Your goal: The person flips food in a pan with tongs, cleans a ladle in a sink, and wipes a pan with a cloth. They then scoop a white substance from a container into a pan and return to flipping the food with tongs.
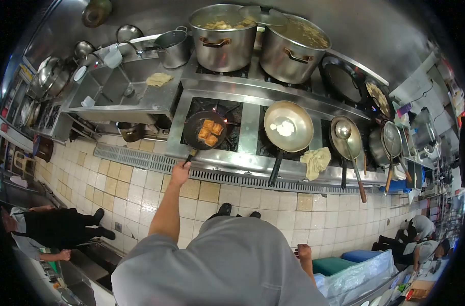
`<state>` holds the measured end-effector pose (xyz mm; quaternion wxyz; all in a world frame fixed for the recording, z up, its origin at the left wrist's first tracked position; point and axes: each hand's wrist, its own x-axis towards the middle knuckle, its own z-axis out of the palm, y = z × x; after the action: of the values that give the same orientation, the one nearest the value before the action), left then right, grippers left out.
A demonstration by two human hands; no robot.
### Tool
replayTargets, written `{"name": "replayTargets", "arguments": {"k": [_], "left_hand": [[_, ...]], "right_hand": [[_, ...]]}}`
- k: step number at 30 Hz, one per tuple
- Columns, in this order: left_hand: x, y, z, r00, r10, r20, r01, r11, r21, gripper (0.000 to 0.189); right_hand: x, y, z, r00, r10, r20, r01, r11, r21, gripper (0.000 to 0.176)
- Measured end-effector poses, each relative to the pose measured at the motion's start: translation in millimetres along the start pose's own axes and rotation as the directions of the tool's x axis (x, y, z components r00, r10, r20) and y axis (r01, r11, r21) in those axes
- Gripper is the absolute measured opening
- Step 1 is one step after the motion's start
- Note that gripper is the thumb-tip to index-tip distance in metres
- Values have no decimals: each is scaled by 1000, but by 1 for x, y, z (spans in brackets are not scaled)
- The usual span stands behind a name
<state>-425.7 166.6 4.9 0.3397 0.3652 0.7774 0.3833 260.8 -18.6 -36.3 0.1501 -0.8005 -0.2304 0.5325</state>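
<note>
My left hand [180, 174] is closed around the handle of a dark frying pan [191, 138] on the left front burner. Several browned, square pieces of food [209, 132] sit together in that pan. A small flame shows beside its right rim. Low at my right side hangs my right hand [303, 251], its fingers curled; whether anything is inside them is hidden. Farther right on the range, a wide light-coloured pan [300, 116] holds something white [283, 128]. A crumpled cloth [316, 162] lies at the front edge beside it.
Two large stockpots [225, 48] stand at the back, filled with liquid and food. A ladle [343, 130] rests across another pan. At left is a metal sink [102, 84]. Other people [59, 229] are at both sides. Lined bins [352, 275] stand behind me on the right.
</note>
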Motion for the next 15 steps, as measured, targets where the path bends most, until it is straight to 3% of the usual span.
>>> {"name": "replayTargets", "arguments": {"k": [2, 3, 4, 5, 7, 11, 13, 15], "left_hand": [[-3, 26, -9, 997, 75, -36, -72, 993, 99, 35], [0, 36, -13, 986, 154, -65, -138, 969, 204, 36], [18, 22, -8, 995, 91, -30, -82, 969, 233, 38], [28, 7, 2, 996, 88, -31, -79, 969, 234, 38], [40, -9, 18, 999, 34, 23, -35, 997, 65, 39], [18, -16, 16, 997, 17, -74, -10, 995, 95, 38], [5, 11, -5, 998, 24, -62, -17, 994, 111, 37], [15, 18, -16, 998, 52, -22, -48, 984, 172, 37]], "right_hand": [[4, 10, -8, 999, -34, 13, 35, 999, -6, 27], [19, 30, -16, 988, -137, 70, 145, 980, -136, 27], [27, 42, -20, 964, -227, 140, 257, 932, -256, 26], [27, 44, -20, 964, -225, 143, 256, 932, -257, 26], [23, 45, -22, 973, -184, 138, 217, 934, -285, 27], [21, 33, -29, 983, -134, 124, 168, 930, -326, 29], [14, 17, -18, 998, 60, -29, -62, 996, -68, 30], [-1, 2, -15, 1000, -4, -5, 3, 991, -136, 30]]}}
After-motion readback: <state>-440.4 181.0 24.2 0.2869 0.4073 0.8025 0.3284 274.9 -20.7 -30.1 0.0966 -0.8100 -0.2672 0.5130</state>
